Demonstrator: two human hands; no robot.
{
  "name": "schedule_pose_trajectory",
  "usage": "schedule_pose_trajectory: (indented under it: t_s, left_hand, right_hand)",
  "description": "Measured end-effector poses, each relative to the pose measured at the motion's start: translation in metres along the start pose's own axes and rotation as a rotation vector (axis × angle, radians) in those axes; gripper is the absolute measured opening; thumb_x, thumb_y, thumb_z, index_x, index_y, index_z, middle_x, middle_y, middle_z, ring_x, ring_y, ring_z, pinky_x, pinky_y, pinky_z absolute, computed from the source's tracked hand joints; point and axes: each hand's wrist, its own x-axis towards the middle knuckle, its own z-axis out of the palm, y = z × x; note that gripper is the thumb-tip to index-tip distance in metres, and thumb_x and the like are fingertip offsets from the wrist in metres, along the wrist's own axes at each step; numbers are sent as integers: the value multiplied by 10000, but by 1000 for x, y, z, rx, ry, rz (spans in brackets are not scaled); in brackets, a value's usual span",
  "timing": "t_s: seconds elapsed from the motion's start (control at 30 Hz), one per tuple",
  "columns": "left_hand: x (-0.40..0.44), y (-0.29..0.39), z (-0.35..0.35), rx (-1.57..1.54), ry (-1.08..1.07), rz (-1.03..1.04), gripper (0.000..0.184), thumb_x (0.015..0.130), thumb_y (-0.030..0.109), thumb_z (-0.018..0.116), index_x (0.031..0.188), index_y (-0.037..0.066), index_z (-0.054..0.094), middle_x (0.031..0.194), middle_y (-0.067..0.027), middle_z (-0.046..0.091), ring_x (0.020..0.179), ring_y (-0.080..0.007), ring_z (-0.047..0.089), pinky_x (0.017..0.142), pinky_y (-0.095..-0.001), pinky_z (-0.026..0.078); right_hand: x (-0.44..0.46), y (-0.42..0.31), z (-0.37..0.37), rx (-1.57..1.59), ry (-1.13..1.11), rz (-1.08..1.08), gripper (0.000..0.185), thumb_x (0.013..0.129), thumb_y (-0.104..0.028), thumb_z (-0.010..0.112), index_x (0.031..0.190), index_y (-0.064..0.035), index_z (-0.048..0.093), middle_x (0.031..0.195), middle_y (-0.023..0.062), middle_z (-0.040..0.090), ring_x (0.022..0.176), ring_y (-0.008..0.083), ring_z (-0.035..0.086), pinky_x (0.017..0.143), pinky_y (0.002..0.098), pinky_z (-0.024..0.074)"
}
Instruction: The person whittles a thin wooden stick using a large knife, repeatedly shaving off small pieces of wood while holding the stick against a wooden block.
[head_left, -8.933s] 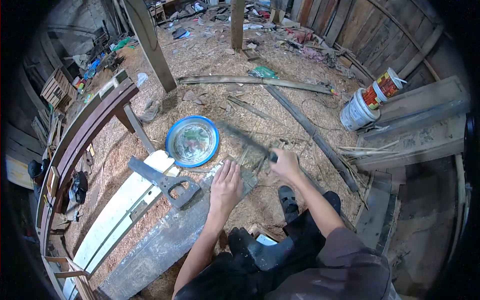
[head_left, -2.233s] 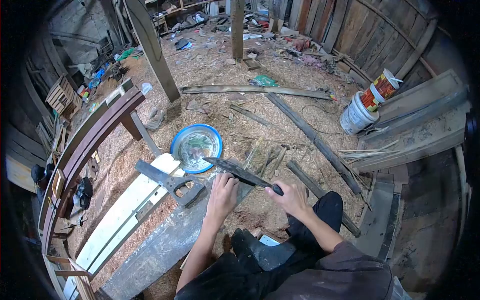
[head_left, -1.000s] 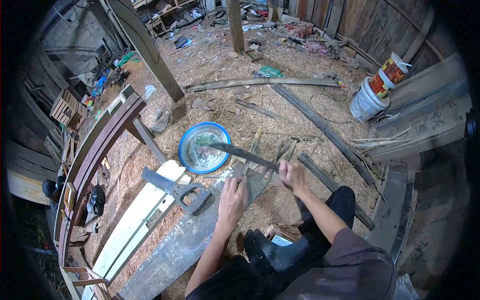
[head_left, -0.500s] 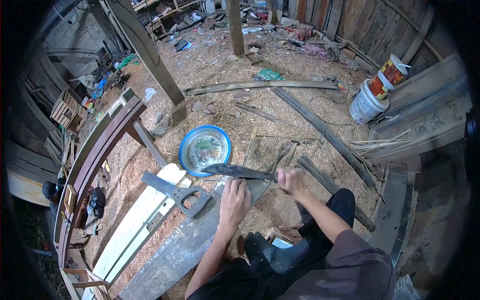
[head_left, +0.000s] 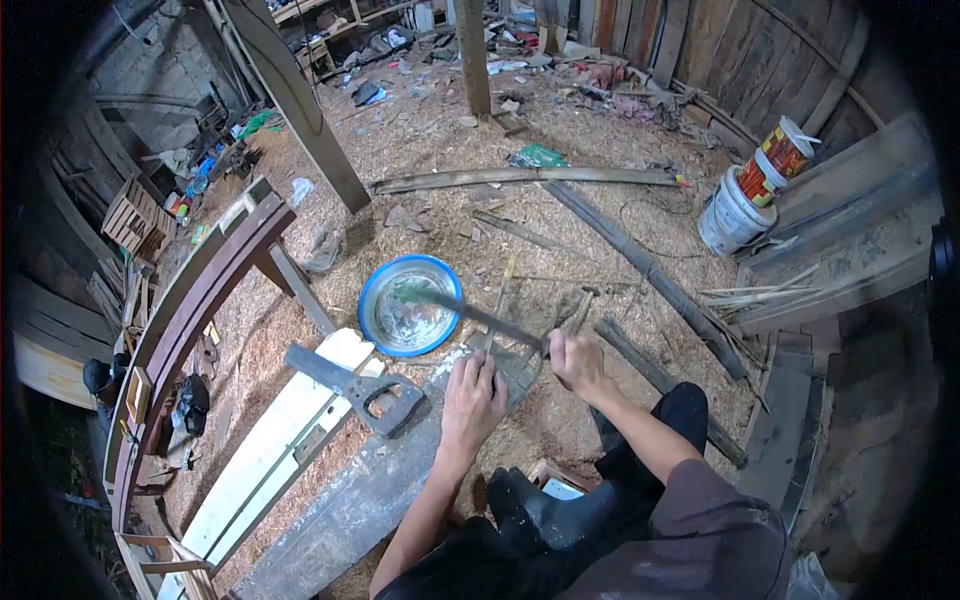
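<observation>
My right hand (head_left: 577, 362) is closed around the handle of a machete (head_left: 480, 316). The long dark blade points left and away, its far end over a blue-rimmed basin (head_left: 457, 292). My left hand (head_left: 472, 398) rests at the far end of a worn grey plank (head_left: 330, 530), its fingers bent and pressed together just below the blade. A thin pale strip of wood (head_left: 503, 290) runs up to those fingertips; I cannot tell if they hold it. Left of that hand, a handsaw (head_left: 350, 385) lies across a white board (head_left: 262, 450) and the plank.
A curved wooden frame (head_left: 190, 320) stands at left. Dark beams (head_left: 640, 255) and a pale curved beam (head_left: 520, 175) lie on the shavings-covered floor. Stacked buckets (head_left: 745, 205) stand at right. Two posts (head_left: 300, 110) rise at the back. A person (head_left: 100, 378) is partly visible at far left.
The machete's blade has swung so its tip is higher and farther away, over the basin, and its edge now faces differently. My left hand has hardly moved.
</observation>
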Motion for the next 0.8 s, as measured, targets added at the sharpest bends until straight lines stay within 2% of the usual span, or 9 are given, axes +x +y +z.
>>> schedule_pose_trajectory:
  t_s: [0.07,0.13,0.2,0.37,0.53,0.63,0.73,0.77,0.8]
  left_hand:
    - [0,-2,0,-24,-27,-6,318,879,87,670,1142,-88,630,1166,-234,611,1070,-384,578,957,-455,506]
    - [1,-4,1,-15,-13,-10,320,879,89,670,1144,-87,631,1169,-234,613,1073,-382,579,961,-454,506]
    - [-7,0,1,-20,-9,-19,322,878,92,670,1145,-85,632,1172,-234,614,1077,-379,580,964,-453,505]
    - [-1,-3,3,11,2,17,328,872,86,670,1149,-83,626,1185,-230,614,1082,-370,581,967,-454,506]
    - [-1,1,3,-17,-4,3,298,876,78,661,1128,-76,622,1175,-222,608,1071,-373,580,966,-454,504]
    - [0,1,2,-9,5,13,279,881,72,655,1116,-74,622,1159,-224,606,1060,-375,577,960,-455,504]
    - [2,-1,2,3,29,39,321,864,41,685,1157,-73,624,1149,-209,609,1073,-387,578,967,-456,500]
    - [1,-3,1,8,24,36,321,864,41,685,1157,-73,624,1149,-209,609,1073,-387,578,967,-456,500]
    - [1,-2,1,5,4,21,323,861,41,685,1158,-71,622,1147,-207,605,1075,-387,576,969,-459,498]
  right_hand:
    - [3,-4,-3,-67,233,-300,652,1113,-362,269,487,-230,392,386,-56,277,317,74,242,301,308,232]
    - [17,9,3,-66,258,-300,647,1113,-381,282,498,-215,397,380,-51,293,323,83,255,307,307,235]
    - [23,14,1,51,104,109,607,1094,-368,330,515,-199,398,377,-49,313,322,94,260,313,309,248]
    - [0,-8,-3,-47,181,-198,625,1099,-344,340,529,-149,506,379,24,356,300,161,346,354,359,315]
    - [18,15,-4,-60,179,27,605,1098,-329,323,553,-154,518,383,29,375,299,165,351,343,354,317]
    - [9,-17,-18,-38,181,-209,580,1093,-320,285,572,-170,491,385,-13,334,299,128,307,298,332,274]
    - [22,13,-16,-116,229,-371,571,1087,-311,305,567,-156,482,383,1,359,291,140,340,295,347,283]
    - [23,20,-17,-76,56,-82,574,1083,-311,323,579,-127,527,402,50,447,306,178,408,326,357,338]
    - [19,20,-12,-72,49,-79,574,1083,-311,323,579,-127,527,402,50,447,306,178,408,326,357,338]
